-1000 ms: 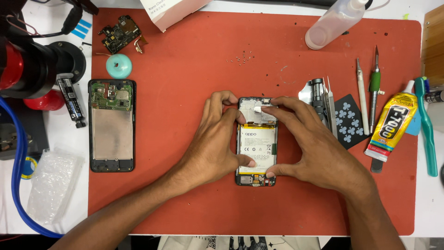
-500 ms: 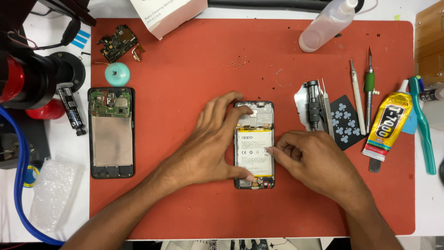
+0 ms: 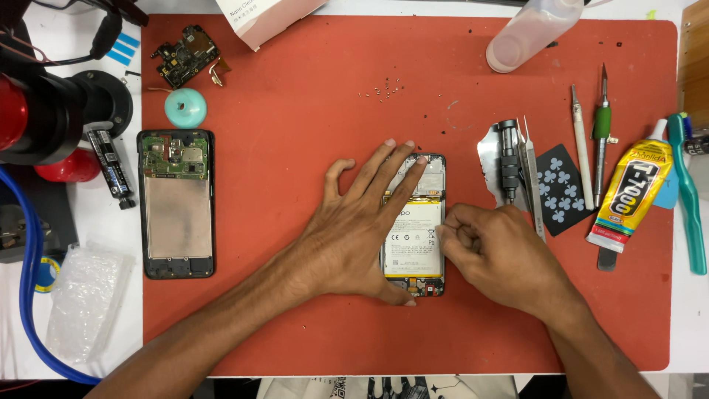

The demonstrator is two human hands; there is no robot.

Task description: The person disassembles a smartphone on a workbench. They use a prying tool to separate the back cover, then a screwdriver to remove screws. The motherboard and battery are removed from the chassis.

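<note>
1. Person at a repair bench: left hand (image 3: 354,236) lies flat over an opened phone (image 3: 414,222) mid-mat, fingers spread, tips at the phone's top end, thumb near its bottom edge.
2. Right hand (image 3: 502,255) sits curled at the phone's right edge, fingers (image 3: 452,222) bunched tight vs. the battery (image 3: 413,240) side; can't tell if they pinch anything, too small to see.
3. Change: a sec ago the right hand pressed a white strip near the phone's top; half a sec ago it had slid down over the battery; now it's off to the right edge, leaving most of the battery label bare. Left hand has stayed on as the brace.
4. Reads as: work has shifted from the top end to the battery's side, prob. an edge or tab there.
5. Phone is on the red mat (image 3: 295,96), centre-right, back open, face down. Long axis runs away from the person, near vertical in view; camera end far, port end near.
6. Around: a 2nd opened phone (image 3: 177,203) at mat's left, same orientation; loose board (image 3: 185,55) and teal disc (image 3: 185,108) above it; screwdriver (image 3: 509,159), tweezers (image 3: 533,177), glue tube (image 3: 631,196) to the right; tiny screws (image 3: 384,90) scattered up top.
</note>
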